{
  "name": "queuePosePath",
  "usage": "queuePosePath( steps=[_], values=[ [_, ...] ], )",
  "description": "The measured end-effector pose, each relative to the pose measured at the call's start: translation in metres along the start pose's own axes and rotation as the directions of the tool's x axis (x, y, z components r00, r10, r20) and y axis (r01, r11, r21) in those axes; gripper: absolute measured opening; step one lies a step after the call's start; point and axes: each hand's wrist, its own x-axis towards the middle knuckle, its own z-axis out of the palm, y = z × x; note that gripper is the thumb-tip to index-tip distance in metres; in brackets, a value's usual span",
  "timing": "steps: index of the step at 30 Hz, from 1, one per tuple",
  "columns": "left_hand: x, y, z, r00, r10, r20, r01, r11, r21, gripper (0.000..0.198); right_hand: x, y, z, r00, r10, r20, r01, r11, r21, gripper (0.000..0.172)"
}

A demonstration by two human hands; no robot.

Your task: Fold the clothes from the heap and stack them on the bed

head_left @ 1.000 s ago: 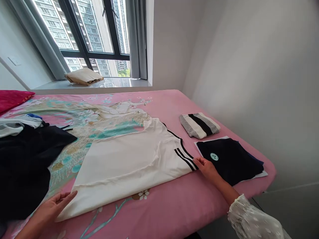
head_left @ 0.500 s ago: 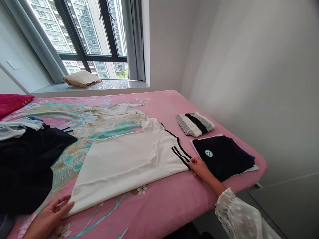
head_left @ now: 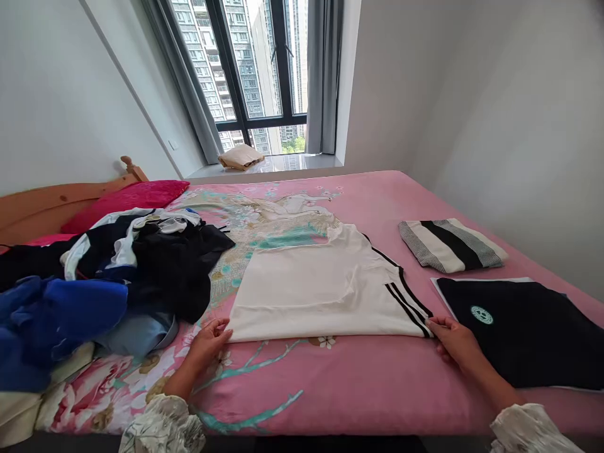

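Observation:
A white T-shirt point(head_left: 302, 283) with black stripes along its shoulder and sleeve lies flat on the bed, its near side folded into a straight edge. My left hand point(head_left: 211, 340) pinches the near corner of the hem, at the shirt's left end. At the other end, my right hand point(head_left: 450, 340) grips the striped sleeve cuff between thumb and fingers. Just right of that hand lies a folded black garment point(head_left: 523, 330) with a round pale green emblem, on top of something white. Behind it is a folded striped garment point(head_left: 450, 244) in white, black and grey.
The pink flowered bed sheet point(head_left: 358, 384) spreads under everything. A heap of dark clothes point(head_left: 174, 264) and a blue garment point(head_left: 80, 308) lie at the left. Behind them are a red pillow point(head_left: 141, 198) and a wooden headboard point(head_left: 47, 204). A beige bundle point(head_left: 240, 157) rests on the windowsill.
My view has turned left, bringing more of the clothes heap and the headboard into sight. Both hands still hold the T-shirt at its two ends, and its near edge now looks straighter.

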Motion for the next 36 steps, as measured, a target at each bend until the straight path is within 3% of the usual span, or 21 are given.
queuePosePath(
  steps=[3,5,6,8,10,12,14,16,18,19,21,23,25,29,31,36],
  values=[
    [-0.002,0.001,-0.004,0.996,0.034,-0.081,-0.026,0.995,0.091,0.040,-0.003,-0.008,-0.007,1.000,0.009,-0.024,-0.012,0.993,-0.115,0.041],
    [-0.006,0.004,0.002,0.973,0.177,-0.150,-0.144,0.968,0.207,0.034,-0.014,-0.020,-0.006,0.973,-0.167,-0.156,0.125,0.961,-0.247,0.041],
    [-0.010,0.008,0.010,0.940,0.296,-0.168,-0.244,0.930,0.275,0.030,-0.023,-0.029,0.000,0.937,-0.283,-0.203,0.217,0.931,-0.295,0.039],
    [-0.022,0.022,0.036,0.828,0.551,-0.106,-0.482,0.795,0.369,0.027,-0.047,-0.049,0.022,0.837,-0.508,-0.204,0.440,0.846,-0.300,0.033],
    [-0.037,0.044,0.074,0.697,0.714,0.069,-0.688,0.639,0.344,0.030,-0.075,-0.071,0.058,0.705,-0.706,-0.066,0.685,0.702,-0.194,0.025],
    [-0.051,0.069,0.115,0.568,0.777,0.270,-0.819,0.501,0.279,0.037,-0.098,-0.089,0.100,0.518,-0.846,0.128,0.855,0.514,-0.068,0.021],
    [-0.058,0.091,0.147,0.531,0.767,0.361,-0.847,0.474,0.239,0.042,-0.110,-0.099,0.137,0.419,-0.873,0.249,0.903,0.430,-0.009,0.023],
    [-0.058,0.104,0.167,0.590,0.725,0.356,-0.807,0.539,0.239,0.041,-0.111,-0.101,0.164,0.407,-0.870,0.279,0.907,0.421,-0.012,0.025],
    [-0.052,0.107,0.175,0.657,0.676,0.333,-0.753,0.604,0.261,0.038,-0.105,-0.097,0.179,0.425,-0.864,0.270,0.901,0.433,-0.036,0.026],
    [-0.049,0.104,0.176,0.669,0.661,0.341,-0.743,0.609,0.277,0.038,-0.101,-0.094,0.183,0.428,-0.860,0.277,0.900,0.433,-0.049,0.027],
    [-0.041,0.091,0.172,0.640,0.652,0.406,-0.768,0.558,0.314,0.041,-0.093,-0.085,0.186,0.388,-0.861,0.328,0.919,0.387,-0.073,0.026],
    [-0.034,0.074,0.164,0.608,0.633,0.479,-0.794,0.488,0.362,0.048,-0.088,-0.077,0.185,0.313,-0.866,0.390,0.949,0.294,-0.110,0.028],
    [-0.025,0.057,0.151,0.644,0.579,0.499,-0.764,0.468,0.443,0.058,-0.085,-0.071,0.184,0.269,-0.864,0.426,0.962,0.217,-0.168,0.035],
    [-0.003,0.028,0.111,0.814,0.410,0.410,-0.579,0.518,0.630,0.065,-0.083,-0.066,0.184,0.286,-0.837,0.466,0.949,0.178,-0.262,0.044],
    [0.009,0.016,0.086,0.877,0.337,0.342,-0.478,0.541,0.692,0.067,-0.083,-0.066,0.184,0.286,-0.832,0.475,0.947,0.169,-0.274,0.044],
    [0.024,-0.001,0.039,0.955,0.275,0.113,-0.261,0.594,0.761,0.058,-0.085,-0.065,0.184,0.278,-0.845,0.457,0.947,0.163,-0.275,0.044]
  ],
)
